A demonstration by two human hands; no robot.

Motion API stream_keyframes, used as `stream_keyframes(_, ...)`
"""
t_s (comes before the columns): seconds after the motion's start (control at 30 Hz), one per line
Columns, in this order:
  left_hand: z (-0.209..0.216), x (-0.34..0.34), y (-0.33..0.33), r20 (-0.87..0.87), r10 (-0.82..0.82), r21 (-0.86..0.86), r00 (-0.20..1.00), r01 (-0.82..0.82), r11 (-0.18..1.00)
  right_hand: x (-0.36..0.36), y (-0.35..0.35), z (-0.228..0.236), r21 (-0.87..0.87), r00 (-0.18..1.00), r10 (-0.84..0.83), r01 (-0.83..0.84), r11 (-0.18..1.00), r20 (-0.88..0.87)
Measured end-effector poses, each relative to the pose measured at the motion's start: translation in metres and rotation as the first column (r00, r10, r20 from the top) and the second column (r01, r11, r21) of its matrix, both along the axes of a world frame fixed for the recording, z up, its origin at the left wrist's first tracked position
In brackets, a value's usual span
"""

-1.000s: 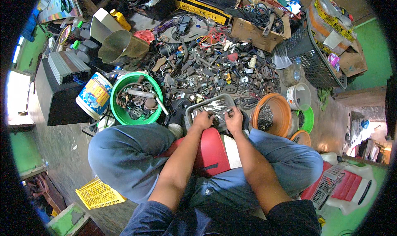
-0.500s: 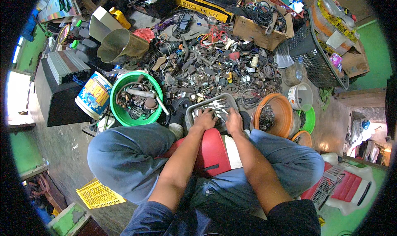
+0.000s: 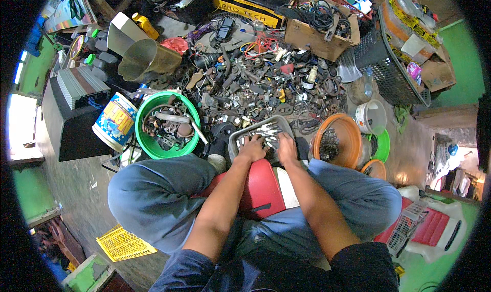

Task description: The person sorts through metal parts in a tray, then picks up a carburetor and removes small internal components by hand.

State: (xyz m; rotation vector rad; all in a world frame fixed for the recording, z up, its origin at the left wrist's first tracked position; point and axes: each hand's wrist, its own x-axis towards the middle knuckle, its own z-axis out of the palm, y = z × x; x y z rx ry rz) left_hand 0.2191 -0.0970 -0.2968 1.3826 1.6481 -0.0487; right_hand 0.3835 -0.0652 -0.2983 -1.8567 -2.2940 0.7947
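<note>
A grey plastic tray [image 3: 232,143] stands just beyond my crossed legs. In it lie many slim white-and-metal pieces [image 3: 267,130] that look like spark plugs. My left hand [image 3: 252,149] reaches over the tray's near side, fingers spread and resting among the pieces. On the right side of the tray, my right hand [image 3: 287,149] has its fingers curled inward, close together; their tips are partly hidden, so what they hold cannot be made out. Under my forearms a red padded piece [image 3: 262,187] with a white edge lies across my lap.
Left of the tray is a green basin [image 3: 141,139] of metal parts, beside a blue-and-white bucket [image 3: 115,120]. An orange bowl [image 3: 350,138] stands to the right. Beyond spreads a heap of loose parts [image 3: 245,87], with a cardboard box [image 3: 314,38] and a dark crate [image 3: 382,62] behind.
My right hand has shifted slightly left, its fingers drawn in closer over the pieces. The left hand stays nearly where it was. The whole view has moved slightly.
</note>
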Motion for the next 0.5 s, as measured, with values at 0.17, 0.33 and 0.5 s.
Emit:
stream_keyframes(0.17, 0.011, -0.001, 0.001, -0.022, -0.02, -0.034, 1.0, 0.019, 0.999, -0.001, -0.005, -0.004, 0.073, 0.99, -0.105, 0.112, 0.991, -0.099)
stream_keyframes(0.33, 0.007, -0.003, 0.001, -0.011, -0.015, -0.04, 1.0, 0.015, 0.999, 0.003, -0.004, -0.012, 0.012, 0.986, -0.131, 0.133, 0.991, -0.104)
stream_keyframes(0.5, -0.003, -0.004, -0.001, -0.022, 0.036, -0.012, 0.999, -0.036, 0.999, 0.005, -0.002, -0.007, -0.024, 0.994, -0.082, 0.081, 0.996, -0.072)
